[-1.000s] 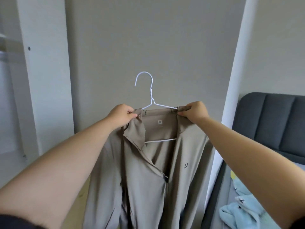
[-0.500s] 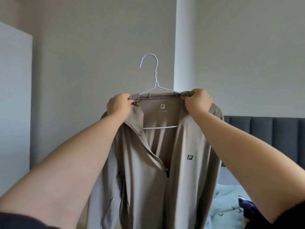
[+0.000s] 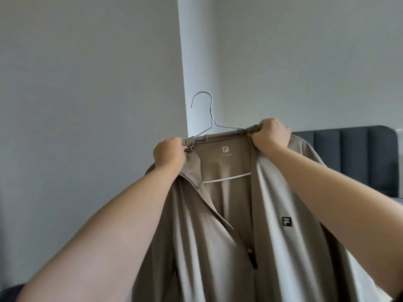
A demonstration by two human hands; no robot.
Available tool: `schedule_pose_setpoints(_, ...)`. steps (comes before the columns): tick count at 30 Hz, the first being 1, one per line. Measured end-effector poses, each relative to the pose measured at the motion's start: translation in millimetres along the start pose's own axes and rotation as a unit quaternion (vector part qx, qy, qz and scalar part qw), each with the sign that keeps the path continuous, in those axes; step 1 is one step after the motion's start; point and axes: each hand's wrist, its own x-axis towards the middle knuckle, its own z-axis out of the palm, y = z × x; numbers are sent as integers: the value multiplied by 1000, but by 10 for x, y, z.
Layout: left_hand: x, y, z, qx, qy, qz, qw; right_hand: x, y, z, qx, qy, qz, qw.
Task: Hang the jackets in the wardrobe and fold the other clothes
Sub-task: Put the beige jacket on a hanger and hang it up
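A beige zip jacket (image 3: pixel 272 214) with a small dark chest logo hangs on a white wire hanger (image 3: pixel 209 118), held up in front of me. My left hand (image 3: pixel 169 154) grips the left end of the collar. My right hand (image 3: pixel 269 135) grips the collar's right end together with the hanger's shoulder. The hook stands free above the collar, tilted left. The hanger's bottom bar shows inside the open front. The zipper is undone at the top. No wardrobe is in view.
A white wall corner (image 3: pixel 182 62) runs down behind the hanger. A dark grey padded headboard (image 3: pixel 349 153) stands at the right behind the jacket.
The view has swung right, away from the wardrobe shelves toward the wall corner and headboard. Both hands keep their grip on the collar, and the jacket now tilts with its right side higher.
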Motion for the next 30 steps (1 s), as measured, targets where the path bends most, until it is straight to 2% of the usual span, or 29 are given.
schedule_pose_setpoints(3,-268,60,577,10,-60,-4,998,-177,509,401,-35,-98,42,994)
schedule_pose_setpoints(5,-453,69,989,17,-96,-10,995,-325,872,711,-35,-180,78,980)
schedule_pose_setpoints(7,-669,55,1420,48,-124,8,991,-508,1234,1019,-58,-229,99,967)
schedule_pose_setpoints(9,-960,29,1865,67,-181,14,981,-767,1593,1371,-129,-262,92,952)
schedule_pose_setpoints(13,-1511,-97,2767,18,-300,-54,952,-1250,2153,2027,-244,-332,64,909)
schedule_pose_setpoints(16,-1797,-198,3283,-19,-355,-88,930,-1468,2419,2437,-263,-349,76,896)
schedule_pose_setpoints(20,-1947,-262,3767,-117,-365,-150,911,-1674,2658,2798,-248,-345,110,899)
schedule_pose_setpoints(22,-2048,-253,3948,-212,-402,-173,874,-1800,2788,2905,-259,-361,124,887)
schedule_pose_setpoints(24,-2272,-231,4053,-274,-459,-180,826,-1987,2909,2964,-320,-391,79,859)
schedule_pose_setpoints(25,-2422,-226,4098,-274,-476,-169,819,-2102,2967,2978,-348,-396,28,849)
schedule_pose_setpoints(26,-2593,-224,4134,-260,-486,-153,820,-2231,3023,2989,-347,-394,-31,850)
schedule_pose_setpoints(28,-2952,-226,4198,-240,-502,-126,821,-2512,3113,2999,-278,-414,-152,853)
schedule_pose_setpoints(30,-3241,-220,4229,-227,-518,-105,818,-2783,3177,2980,-222,-473,-254,814)
